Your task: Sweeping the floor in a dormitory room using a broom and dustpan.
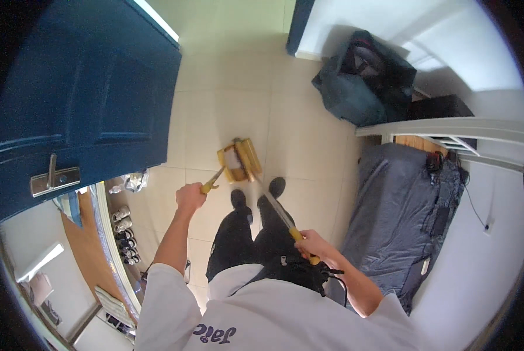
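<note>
My left hand (191, 196) is closed around the yellow handle end of a pole that leads down to a yellow dustpan (232, 164) on the tiled floor. My right hand (311, 244) grips the yellow-ended handle of a broom (278, 206). The broom's yellow head (248, 159) is at the right side of the dustpan, in front of my shoes. Blur hides what, if anything, lies in the pan.
A blue door (126, 101) stands at the left, with several shoes (123, 219) along the floor below it. A dark bag-like bundle (362, 92) lies at the upper right. A grey-covered piece of furniture (387, 206) stands at the right.
</note>
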A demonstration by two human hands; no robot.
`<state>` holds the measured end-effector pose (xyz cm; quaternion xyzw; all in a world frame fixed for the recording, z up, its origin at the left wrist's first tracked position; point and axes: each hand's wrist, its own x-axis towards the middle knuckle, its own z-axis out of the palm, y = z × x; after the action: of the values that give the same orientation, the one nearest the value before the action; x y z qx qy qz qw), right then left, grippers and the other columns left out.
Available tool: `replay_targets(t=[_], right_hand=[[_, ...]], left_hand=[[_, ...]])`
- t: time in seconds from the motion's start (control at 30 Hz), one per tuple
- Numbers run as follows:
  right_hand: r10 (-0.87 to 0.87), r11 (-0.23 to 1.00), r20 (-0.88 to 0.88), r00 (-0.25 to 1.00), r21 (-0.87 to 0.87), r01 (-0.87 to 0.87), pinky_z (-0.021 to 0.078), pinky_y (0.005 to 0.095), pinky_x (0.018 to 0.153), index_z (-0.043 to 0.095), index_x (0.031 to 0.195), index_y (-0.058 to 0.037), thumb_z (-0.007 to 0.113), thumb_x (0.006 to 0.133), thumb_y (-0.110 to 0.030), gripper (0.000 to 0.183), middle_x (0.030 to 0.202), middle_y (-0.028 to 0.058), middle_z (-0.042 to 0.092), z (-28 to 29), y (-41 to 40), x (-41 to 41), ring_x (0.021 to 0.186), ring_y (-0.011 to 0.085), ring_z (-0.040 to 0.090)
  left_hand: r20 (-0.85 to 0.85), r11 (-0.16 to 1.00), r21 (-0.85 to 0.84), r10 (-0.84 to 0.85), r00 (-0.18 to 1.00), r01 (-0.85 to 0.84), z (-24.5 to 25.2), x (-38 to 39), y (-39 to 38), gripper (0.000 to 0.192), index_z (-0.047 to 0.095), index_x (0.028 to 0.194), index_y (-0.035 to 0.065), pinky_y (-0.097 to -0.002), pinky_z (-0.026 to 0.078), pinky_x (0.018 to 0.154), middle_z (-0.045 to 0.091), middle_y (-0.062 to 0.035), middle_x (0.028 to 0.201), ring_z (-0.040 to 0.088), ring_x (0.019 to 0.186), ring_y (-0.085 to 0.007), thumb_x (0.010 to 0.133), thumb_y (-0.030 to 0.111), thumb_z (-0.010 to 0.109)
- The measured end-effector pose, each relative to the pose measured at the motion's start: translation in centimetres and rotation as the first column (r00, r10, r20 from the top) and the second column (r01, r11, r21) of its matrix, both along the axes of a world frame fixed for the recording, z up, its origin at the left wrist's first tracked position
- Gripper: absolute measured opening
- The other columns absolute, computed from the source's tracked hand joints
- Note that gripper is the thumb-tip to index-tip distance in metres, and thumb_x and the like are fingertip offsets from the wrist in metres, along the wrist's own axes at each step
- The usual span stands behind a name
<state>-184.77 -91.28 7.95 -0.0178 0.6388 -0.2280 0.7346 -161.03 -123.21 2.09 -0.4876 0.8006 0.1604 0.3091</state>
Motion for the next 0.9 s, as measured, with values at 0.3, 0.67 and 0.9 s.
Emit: replay_targets(t=[0.3, 0.67, 0.9], right_hand=[[-0.247, 0.968, 0.07, 0.966, 0.066, 0.243, 0.0395, 0.0281, 0.038, 0.052, 0.115, 0.0053, 0.062, 0.076, -0.005, 0.042, 0.06, 0.0045, 0.051, 2.0, 4.3, -6.8, 0.042, 0.0132, 0.049], [-0.121, 0.983, -0.406, 0.906, 0.077, 0.166, 0.0443, 0.033, 0.038, 0.053, 0.08, 0.0045, 0.058, 0.076, -0.004, 0.011, 0.058, 0.0089, 0.054, -4.8, -1.2, -15.5, 0.045, 0.0193, 0.056], [0.039, 0.995, -0.225, 0.974, 0.099, -0.017, 0.0464, 0.0311, 0.043, 0.055, 0.082, 0.0047, 0.061, 0.074, -0.009, 0.017, 0.063, 0.0079, 0.056, -2.1, -8.6, -5.5, 0.048, 0.0167, 0.057]], left_hand=[[-0.091, 0.956, -0.027, 0.289, 0.953, -0.292, 0.5, 2.7, 0.6, 0.021, 0.067, 0.09, 0.0164, -0.0427, 0.051, 0.071, 0.067, -0.0128, 0.084, 0.064, 0.081, -0.0318, 0.076, 0.03, 0.058], [-0.168, 0.98, -0.047, 0.183, 0.969, -0.194, 0.9, -2.8, -5.8, 0.022, 0.068, 0.091, 0.0148, -0.0429, 0.051, 0.071, 0.067, -0.0127, 0.084, 0.064, 0.082, -0.0326, 0.076, 0.029, 0.058], [-0.198, 0.997, 0.005, 0.076, 0.977, -0.076, -1.7, -6.2, -10.4, 0.017, 0.066, 0.086, 0.013, -0.0444, 0.05, 0.07, 0.067, -0.0134, 0.084, 0.064, 0.081, -0.0334, 0.077, 0.025, 0.059]])
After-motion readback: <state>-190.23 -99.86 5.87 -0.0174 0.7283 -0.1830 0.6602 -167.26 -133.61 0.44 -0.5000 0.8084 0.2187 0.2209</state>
